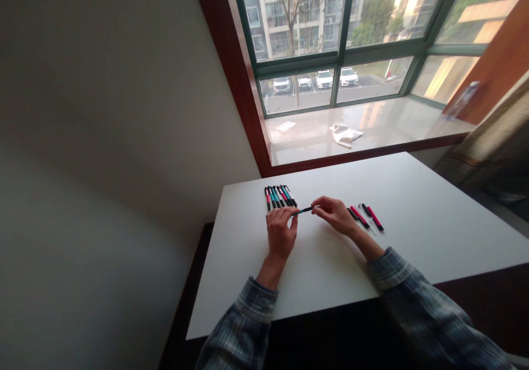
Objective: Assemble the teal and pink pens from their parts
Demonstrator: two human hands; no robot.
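Left hand point(281, 229) and right hand point(335, 213) both pinch one teal pen point(306, 210) just over the white table point(413, 205), pen row point(280, 196) far-left, loose pens point(366, 217) right.

1. One slim teal-and-black plastic pen point(305, 210), gripped between the two hands.
2. A row of roughly seven slim pens point(280, 196), red-and-black and teal-and-black, lying side by side on the white table point(413, 216); the exact number is hard to tell.
3. About three red-and-black pens point(366, 216) lying loose together.
4. Two hands: left hand point(281, 231), right hand point(336, 215).
5. One crumpled white cloth point(345, 134) on the windowsill.
6. Four parked cars point(316, 80) outside.
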